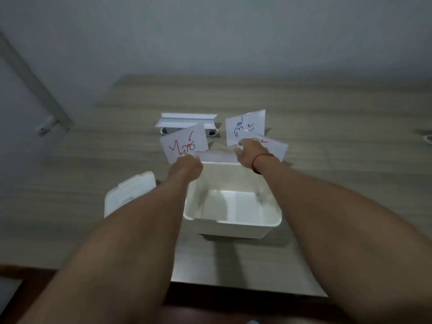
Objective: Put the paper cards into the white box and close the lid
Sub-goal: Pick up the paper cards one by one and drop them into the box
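Observation:
An open white box (233, 220) stands on the table in front of me, with nothing visible inside. Its white lid (128, 195) lies flat to the left of it. My left hand (187, 166) is past the box's far left corner, gripping a paper card with red writing (184, 142). My right hand (247, 152), with a red string on the wrist, holds a card with green writing (245, 127) and a second card with red writing (273, 147) behind it. Another card (216, 156) lies flat just beyond the box's far rim.
A white card stand (187, 123) sits on the wooden table (339, 160) behind the cards, near the grey wall. The table's front edge runs under my forearms. A small white object (429, 137) shows at the far right edge.

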A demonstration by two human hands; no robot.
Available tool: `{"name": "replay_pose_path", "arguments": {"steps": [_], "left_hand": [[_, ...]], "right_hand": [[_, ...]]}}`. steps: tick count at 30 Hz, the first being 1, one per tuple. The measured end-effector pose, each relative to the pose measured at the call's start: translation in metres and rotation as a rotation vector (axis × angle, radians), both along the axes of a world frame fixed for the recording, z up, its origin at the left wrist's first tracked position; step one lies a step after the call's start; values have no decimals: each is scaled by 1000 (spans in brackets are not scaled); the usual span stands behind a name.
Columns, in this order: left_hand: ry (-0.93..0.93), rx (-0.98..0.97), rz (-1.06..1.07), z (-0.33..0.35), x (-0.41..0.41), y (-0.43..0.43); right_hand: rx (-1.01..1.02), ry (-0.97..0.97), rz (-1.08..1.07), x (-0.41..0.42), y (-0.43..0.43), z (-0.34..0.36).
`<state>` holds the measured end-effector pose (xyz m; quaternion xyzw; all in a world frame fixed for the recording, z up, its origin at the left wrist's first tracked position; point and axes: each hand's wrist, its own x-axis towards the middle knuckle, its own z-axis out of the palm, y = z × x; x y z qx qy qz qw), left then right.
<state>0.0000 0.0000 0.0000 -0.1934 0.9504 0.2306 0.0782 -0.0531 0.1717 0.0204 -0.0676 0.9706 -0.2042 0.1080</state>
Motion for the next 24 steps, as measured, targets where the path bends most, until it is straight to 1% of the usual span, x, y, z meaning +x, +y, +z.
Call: {"name": "replay_pose_path", "arguments": {"steps": [1, 6, 9, 12, 14, 17, 19, 24], "left_hand": [[-27, 13, -7, -5, 0, 2], [-51, 93, 115, -41, -4, 5], [-9, 86, 186, -55, -6, 3], [25, 67, 216, -61, -5, 4], [49, 74, 223, -64, -5, 4], [67, 80, 227, -66, -5, 3], [52, 94, 222, -65, -6, 3], [10, 149, 177, -55, -6, 1]], "right_hand": [[-9, -35, -17, -2, -2, -4], [-27, -134, -49, -17, -16, -27], [-40, -172, -97, -27, -26, -37], [-31, -157, -154, -32, -34, -42], [-74, -184, -190, -35, -39, -45], [-104, -224, -179, -37, -42, -46], [-89, -190, -130, -36, -41, -45], [-91, 46, -50, -23, -32, -32]]}}
